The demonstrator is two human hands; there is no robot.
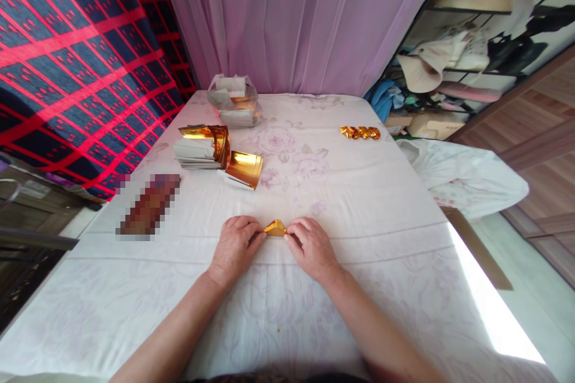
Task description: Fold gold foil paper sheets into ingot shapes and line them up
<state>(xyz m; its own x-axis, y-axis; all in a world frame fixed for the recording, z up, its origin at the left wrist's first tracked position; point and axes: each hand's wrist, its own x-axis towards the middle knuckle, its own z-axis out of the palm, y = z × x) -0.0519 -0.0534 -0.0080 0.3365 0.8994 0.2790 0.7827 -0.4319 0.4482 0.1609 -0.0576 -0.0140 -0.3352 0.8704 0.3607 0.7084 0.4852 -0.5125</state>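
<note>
Between my two hands, near the middle of the table, is a small piece of gold foil paper (275,228) folded to a low peak. My left hand (238,245) pinches its left end between thumb and fingers. At the right end, the thumb and fingertips of my right hand (313,246) are closed on it too. Beyond my left hand lies a loose gold foil sheet (245,169), curled and showing a pale underside. Next to it stands a stack of gold foil sheets (197,152) with pale backs.
A clear plastic bag (233,109) of more foil sheets sits at the back left. Several folded gold pieces (360,132) form a row at the back right. A blurred-out item (150,204) lies on the left. The tablecloth (381,203) is floral; shelves (476,72) stand beyond, right.
</note>
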